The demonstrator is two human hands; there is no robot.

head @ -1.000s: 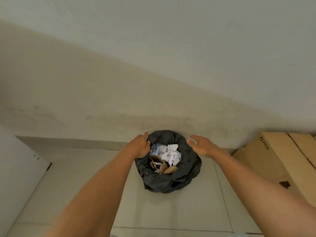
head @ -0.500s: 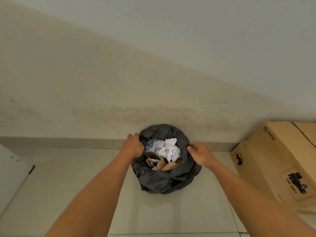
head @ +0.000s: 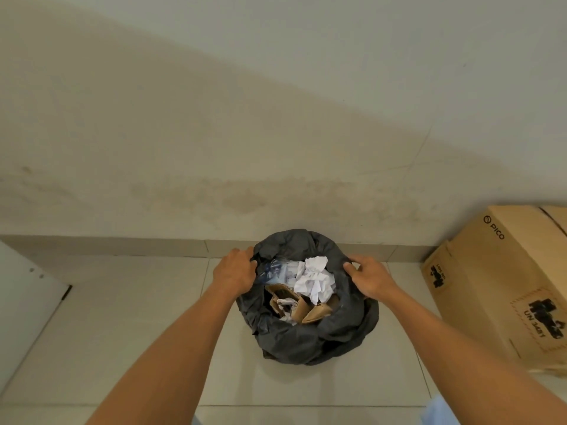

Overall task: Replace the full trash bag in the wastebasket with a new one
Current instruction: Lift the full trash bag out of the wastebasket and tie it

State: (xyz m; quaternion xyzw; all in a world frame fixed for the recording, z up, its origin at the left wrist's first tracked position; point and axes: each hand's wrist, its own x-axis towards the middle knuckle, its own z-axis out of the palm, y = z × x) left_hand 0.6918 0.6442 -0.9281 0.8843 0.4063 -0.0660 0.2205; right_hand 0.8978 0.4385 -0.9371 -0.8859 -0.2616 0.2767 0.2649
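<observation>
Both hands grip the rim of a full dark trash bag on the floor by the wall.

The left hand (head: 234, 273) has its fingers curled round the left edge of the grey-black trash bag (head: 306, 342), and the right hand (head: 369, 279) pinches the right edge, thumb toward the opening and fingers curled over the plastic. The bag stands on the tiled floor (head: 138, 332), just beside the baseboard of the pale wall (head: 276, 118); its folded-over plastic hides the wastebasket. The open mouth shows crumpled white paper (head: 313, 279) on top and brown cardboard scraps (head: 310, 311) nearer the person. A brown cardboard box (head: 497, 286) printed with "PICO" stands on the floor to the right, apart from the bag.
</observation>
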